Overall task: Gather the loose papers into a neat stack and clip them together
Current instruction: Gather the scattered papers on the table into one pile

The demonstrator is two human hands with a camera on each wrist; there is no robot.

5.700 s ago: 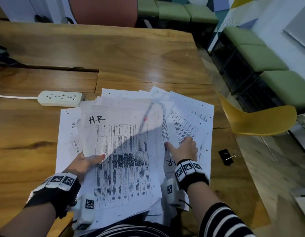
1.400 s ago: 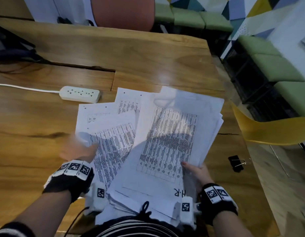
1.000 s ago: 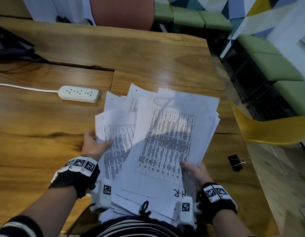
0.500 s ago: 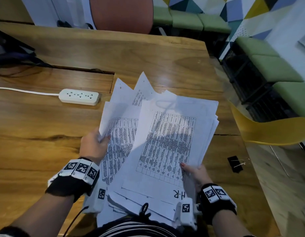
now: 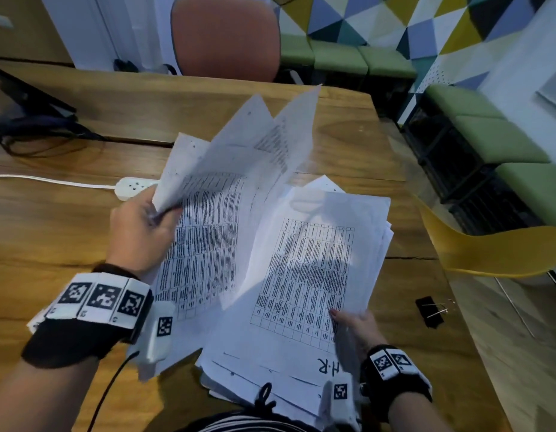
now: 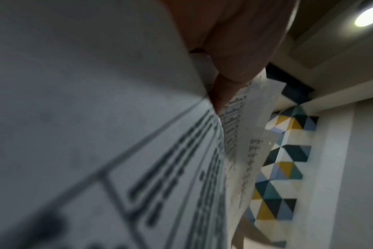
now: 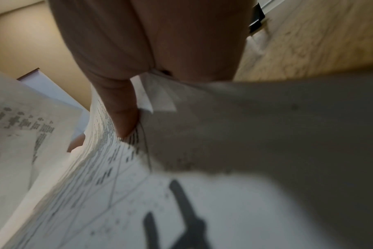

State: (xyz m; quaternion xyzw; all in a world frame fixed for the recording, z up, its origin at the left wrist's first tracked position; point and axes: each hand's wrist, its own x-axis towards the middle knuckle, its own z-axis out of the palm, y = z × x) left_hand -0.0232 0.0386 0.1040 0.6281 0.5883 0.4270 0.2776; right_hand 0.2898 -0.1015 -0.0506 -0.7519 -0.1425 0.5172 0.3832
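Observation:
My left hand [image 5: 146,226] grips a few printed sheets [image 5: 239,169] by their left edge and holds them lifted and tilted above the table; its thumb [image 6: 228,84] pinches them. My right hand [image 5: 354,325] holds the thicker bundle of papers [image 5: 301,275] at its right edge, thumb [image 7: 121,114] on top, near "H.R" written on the top sheet. The two bundles overlap in the middle. A black binder clip [image 5: 429,311] lies on the wooden table [image 5: 52,244], to the right of my right hand.
A white power strip [image 5: 130,187] with its cord lies on the table left of the papers. A dark device and cables [image 5: 27,120] sit at the far left. A yellow chair [image 5: 488,254] stands at the table's right edge, an orange chair [image 5: 223,39] behind.
My left hand has picked the left-hand sheets up off the table and raised them, tilting them toward the bundle. My right hand has kept its hold on the main bundle.

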